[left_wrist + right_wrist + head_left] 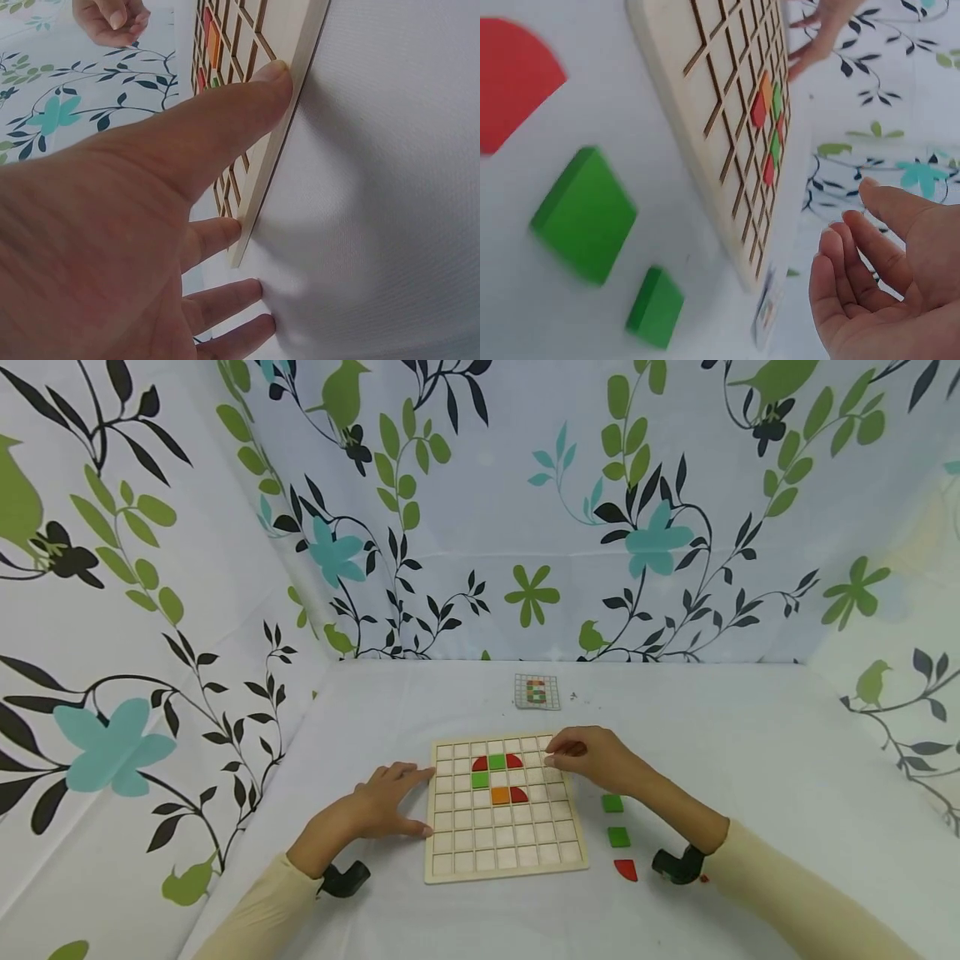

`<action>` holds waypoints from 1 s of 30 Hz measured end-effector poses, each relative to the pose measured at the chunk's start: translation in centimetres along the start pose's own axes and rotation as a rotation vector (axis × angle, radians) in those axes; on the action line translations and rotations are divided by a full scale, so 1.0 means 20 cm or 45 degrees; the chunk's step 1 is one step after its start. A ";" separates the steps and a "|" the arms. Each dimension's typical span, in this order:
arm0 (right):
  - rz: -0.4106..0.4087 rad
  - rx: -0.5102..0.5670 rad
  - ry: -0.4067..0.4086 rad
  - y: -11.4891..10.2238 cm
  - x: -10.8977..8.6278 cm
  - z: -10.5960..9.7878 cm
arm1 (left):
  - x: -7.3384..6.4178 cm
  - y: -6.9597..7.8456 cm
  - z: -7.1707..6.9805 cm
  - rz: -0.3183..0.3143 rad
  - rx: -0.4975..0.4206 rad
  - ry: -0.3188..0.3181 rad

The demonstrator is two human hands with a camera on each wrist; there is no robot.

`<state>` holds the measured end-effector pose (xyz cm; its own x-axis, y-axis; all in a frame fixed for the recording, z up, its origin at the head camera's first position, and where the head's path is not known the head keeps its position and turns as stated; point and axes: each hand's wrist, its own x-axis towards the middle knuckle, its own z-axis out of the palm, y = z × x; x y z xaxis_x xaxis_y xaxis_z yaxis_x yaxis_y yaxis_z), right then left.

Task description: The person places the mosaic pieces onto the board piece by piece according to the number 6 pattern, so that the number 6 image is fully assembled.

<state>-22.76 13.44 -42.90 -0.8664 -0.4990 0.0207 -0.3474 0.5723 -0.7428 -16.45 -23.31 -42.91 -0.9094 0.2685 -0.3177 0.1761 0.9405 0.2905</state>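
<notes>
A wooden grid board (506, 864) lies flat in front of me. Set in its squares are red quarter-circle tiles (519, 795), green square tiles (480, 780) and an orange square tile (500, 795). My left hand (386, 802) is spread at the board's left side; in the left wrist view its thumb (225, 112) rests on the frame and a fingertip touches the edge. Over the board's upper right side hovers my right hand (600, 762), its fingers loosely bent. Nothing shows between thumb and fingers of that hand (885, 277) in the right wrist view.
Right of the board lie two loose green square tiles (618, 837) and a red quarter-circle tile (626, 869). Behind the board is a small pattern card (537, 692) with a coloured grid. A leaf-printed cloth (465, 552) hangs around the white table.
</notes>
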 end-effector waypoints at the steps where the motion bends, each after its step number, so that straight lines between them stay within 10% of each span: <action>1: 0.028 0.018 0.001 0.02 -0.01 -0.02 | 0.00 0.00 0.00 0.000 -0.002 0.001; 14: 0.435 0.213 -0.005 0.26 -0.22 -0.12 | 0.00 0.01 -0.01 0.000 -0.008 -0.004; 30: 0.252 0.104 -0.047 0.36 -0.36 -0.10 | 0.00 0.00 0.00 -0.005 -0.003 -0.003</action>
<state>-19.65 22.45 -46.99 -0.9006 -0.4062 -0.1546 -0.1399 0.6077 -0.7818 -16.41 -23.35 -42.90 -0.9092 0.2653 -0.3208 0.1719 0.9411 0.2912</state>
